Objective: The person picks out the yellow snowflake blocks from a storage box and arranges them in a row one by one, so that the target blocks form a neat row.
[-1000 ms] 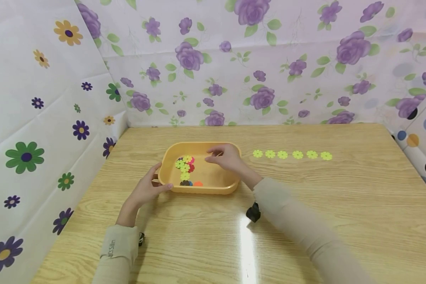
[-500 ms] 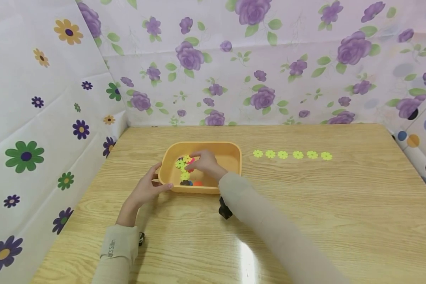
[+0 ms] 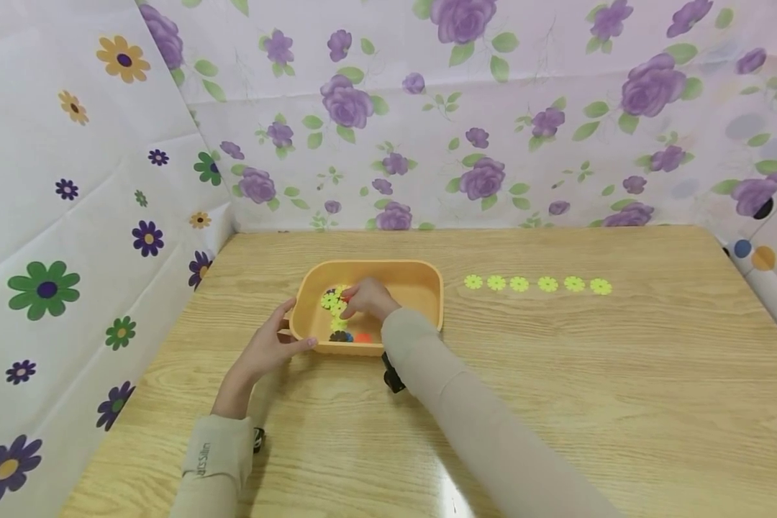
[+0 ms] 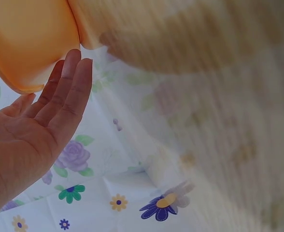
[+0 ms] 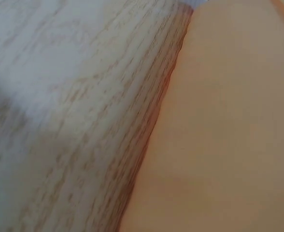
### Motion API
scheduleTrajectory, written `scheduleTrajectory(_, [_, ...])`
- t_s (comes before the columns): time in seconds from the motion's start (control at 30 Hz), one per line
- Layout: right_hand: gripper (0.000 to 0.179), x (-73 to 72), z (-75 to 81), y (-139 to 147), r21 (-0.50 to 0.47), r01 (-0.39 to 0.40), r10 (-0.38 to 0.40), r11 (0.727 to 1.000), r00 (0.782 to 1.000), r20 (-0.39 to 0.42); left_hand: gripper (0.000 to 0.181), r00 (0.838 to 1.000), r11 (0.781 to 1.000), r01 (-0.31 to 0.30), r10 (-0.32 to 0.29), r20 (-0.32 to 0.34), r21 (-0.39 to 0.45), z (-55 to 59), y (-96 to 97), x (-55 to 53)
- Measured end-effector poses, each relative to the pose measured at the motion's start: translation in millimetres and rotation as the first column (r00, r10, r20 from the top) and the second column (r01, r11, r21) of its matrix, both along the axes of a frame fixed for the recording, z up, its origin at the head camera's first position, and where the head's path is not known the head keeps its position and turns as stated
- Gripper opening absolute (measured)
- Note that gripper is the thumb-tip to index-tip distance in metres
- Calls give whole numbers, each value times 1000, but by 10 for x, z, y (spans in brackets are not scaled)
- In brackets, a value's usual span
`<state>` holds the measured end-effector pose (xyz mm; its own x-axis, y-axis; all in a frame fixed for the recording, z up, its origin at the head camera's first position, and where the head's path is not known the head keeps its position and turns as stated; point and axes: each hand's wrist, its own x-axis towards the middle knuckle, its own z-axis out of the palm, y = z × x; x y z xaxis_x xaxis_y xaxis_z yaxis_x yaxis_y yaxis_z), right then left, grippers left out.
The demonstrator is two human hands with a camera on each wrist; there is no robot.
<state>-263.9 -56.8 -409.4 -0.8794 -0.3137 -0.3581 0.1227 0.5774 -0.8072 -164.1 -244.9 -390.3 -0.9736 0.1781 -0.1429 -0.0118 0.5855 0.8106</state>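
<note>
My left hand [image 3: 268, 347] holds the left end of a yellow-orange plastic basin [image 3: 337, 349], thumb on the front rim and fingers around the handle side. In the left wrist view its fingers [image 4: 69, 92] reach up against the basin's edge. My right hand [image 3: 370, 298] is down inside the basin. Its thumb and forefinger stand apart over a small heap of yellow-green flower-shaped snowflake discs [image 3: 329, 300], partly covering them. A black disc [image 3: 339, 337] and an orange-red disc [image 3: 362, 338] lie by the front wall. The right wrist view shows only the basin's outer wall [image 5: 219, 121] and table.
Several yellow-green discs [image 3: 519, 284] form a row on the wooden table [image 3: 557, 374], right of the basin. Flowered cloth [image 3: 395, 129] hangs behind the table, with another flowered sheet [image 3: 103, 180] on the left.
My right hand has moved left inside the basin, from its right part to the disc heap, and sunk lower there. The left hand keeps its place on the basin.
</note>
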Motion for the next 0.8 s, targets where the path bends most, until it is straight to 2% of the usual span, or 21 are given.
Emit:
scheduleTrajectory(0.13, [48,-14,-2,-25,113,-73,79,991,996,-47,91,1000,1000,0,0,-17,5,-103,-61,-30])
scheduleTrajectory(0.27, [50,-17,-8,-39,232,-135,159,963,983,-89,90,1000,1000,-8,7,-21,-6,-123,-67,-33])
scheduleTrajectory(0.37, [47,-5,-1,-33,258,-162,192,952,977,-96,87,1000,1000,-9,9,-12,-9,-11,2,12])
scheduleTrajectory(0.5, [42,25,9,-22,226,-149,173,963,981,-89,83,1000,1000,-9,9,0,-9,159,105,86])
scheduleTrajectory(0.63, [43,40,-4,-37,265,-117,153,957,981,-121,82,1000,1000,-8,8,-3,-19,177,124,94])
scheduleTrajectory(0.8, [42,47,-45,-78,361,-97,169,928,970,-175,82,1000,1000,-8,8,-3,-16,162,119,82])
